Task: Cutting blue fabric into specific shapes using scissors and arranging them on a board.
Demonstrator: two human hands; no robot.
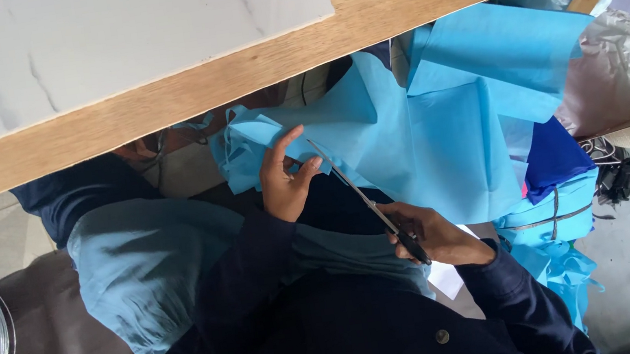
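Two hands at work below the wooden table edge (235,73). Your left hand (283,181) pinches a corner of the light blue fabric sheet (425,145), fingers partly spread, just under that edge. Your right hand (434,236), further from the table, is closed through the handles of the scissors (368,202); blades look nearly closed, tips at the fabric beside your left thumb. Judgement: keep the sheet taut, thumb clear of the blades, cut in long strokes. More blue fabric bundles (555,217) lie right of the sheet.
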